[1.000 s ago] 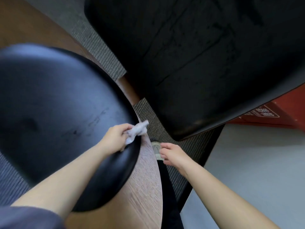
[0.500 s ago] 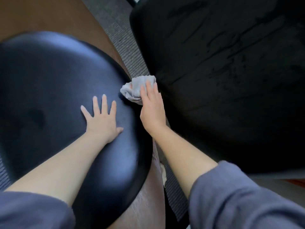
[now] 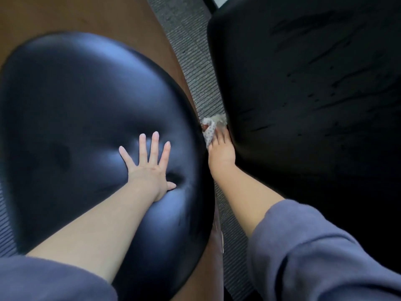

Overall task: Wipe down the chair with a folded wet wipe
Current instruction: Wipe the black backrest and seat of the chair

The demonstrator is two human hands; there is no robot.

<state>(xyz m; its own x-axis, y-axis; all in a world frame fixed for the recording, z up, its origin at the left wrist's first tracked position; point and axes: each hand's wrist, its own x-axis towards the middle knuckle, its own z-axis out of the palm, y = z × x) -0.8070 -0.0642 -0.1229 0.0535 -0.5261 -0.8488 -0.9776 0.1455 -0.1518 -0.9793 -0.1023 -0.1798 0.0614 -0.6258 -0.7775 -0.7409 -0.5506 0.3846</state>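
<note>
Bunching over the fingertips of the right hand [image 3: 221,149], the wet wipe [image 3: 211,128] is found just off the right rim of the chair [image 3: 71,118] — in the narrow gap between that glossy black cushion and a second dark seat [image 3: 303,94] further to the cushion's right. The wipe is seen crumpled rather than neatly folded, and it appears to touch the second seat's near edge; whether it also touches the cushion's rim cannot be told. The right hand is laid along the gap, back up. Whether the wipe is pinched or only pressed under straight fingers cannot be made out, since the cloth hides the tips. The left hand [image 3: 149,168] is spread flat on the cushion itself, fingers straight and splayed, with nothing held; it is judged to be steadying the chair. The hands are apart, with the cushion's right rim between them.

The coming stroke is judged to turn on this: the wipe lies beyond that rim, so the right hand is much the nearer, and the rim's long run — away from the body — is the line along which the wipe would be drawn. Past the cushion's far edge a brown wooden surface [image 3: 97,16] is seen, and ribbed grey carpet [image 3: 195,61] fills the gap.
</note>
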